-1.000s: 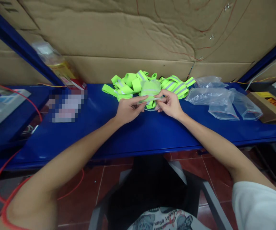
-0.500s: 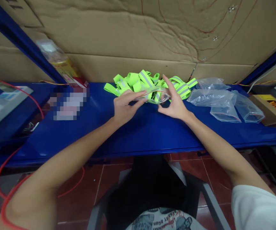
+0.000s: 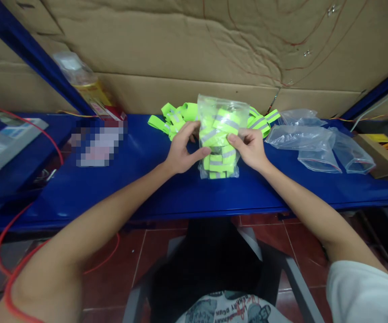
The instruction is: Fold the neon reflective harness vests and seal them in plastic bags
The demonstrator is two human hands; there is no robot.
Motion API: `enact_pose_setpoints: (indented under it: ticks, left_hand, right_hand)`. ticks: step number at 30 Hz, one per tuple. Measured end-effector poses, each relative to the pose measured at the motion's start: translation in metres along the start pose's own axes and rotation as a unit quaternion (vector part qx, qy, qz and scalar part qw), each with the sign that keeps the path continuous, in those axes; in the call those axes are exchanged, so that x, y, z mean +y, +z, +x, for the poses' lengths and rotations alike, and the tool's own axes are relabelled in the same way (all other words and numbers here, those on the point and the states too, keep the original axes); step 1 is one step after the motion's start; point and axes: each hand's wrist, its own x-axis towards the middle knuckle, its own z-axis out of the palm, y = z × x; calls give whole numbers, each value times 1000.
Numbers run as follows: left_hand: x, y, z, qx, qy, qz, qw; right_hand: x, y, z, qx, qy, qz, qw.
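Note:
A clear plastic bag (image 3: 222,104) stands upright between my hands, packed with a folded neon-yellow reflective strap (image 3: 229,128) with grey stripes. My left hand (image 3: 184,150) grips the bag's left side, thumb on the front face and fingers partly hidden behind. On the right side, my right hand (image 3: 250,147) pinches the bag, its thumb pressed on the front. Behind the bag, more loose neon-yellow reflective straps (image 3: 174,117) lie in a pile on the blue table (image 3: 140,188), partly covered from view.
Several clear plastic bags (image 3: 298,137) lie to the right, beside an open cardboard box (image 3: 381,154). At back left stand a plastic bottle (image 3: 79,78) and a red box (image 3: 115,115). A red hose (image 3: 3,237) loops at the left. Cardboard (image 3: 153,54) lines the back.
The bag has been turned from mouth-towards-me to upright, so its front and the strap inside now show. Both hands have shifted to its sides, and my right hand has closed on it.

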Motion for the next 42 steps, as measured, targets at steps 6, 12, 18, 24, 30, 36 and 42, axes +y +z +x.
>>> enact_pose_setpoints:
  ticks: [6,12,18,24,30,36,42]
  left_hand:
    - [1,11,-9,-55,-96,-79,991]
    - [2,13,-2,-24,-105,-109,988]
    - [13,13,0,-17,-106,-117,987]
    - [7,15,-2,-18,-105,-102,989]
    - [5,13,-3,-25,-82,-73,994]
    - [9,21,-4,8,-121,-101,988]
    - [8,25,-3,47,-172,-158,971]
  right_hand:
    - [10,-2,0,-117,78,-29,990]
    - [13,8,4,-74,134,125,980]
    - [14,18,-2,-73,146,203,965]
    - [18,15,-2,-49,158,189,968]
    - [13,18,1,-37,206,237,949]
    - [17,19,2,-11,182,214,960]
    - [20,18,1,6,127,180,975]
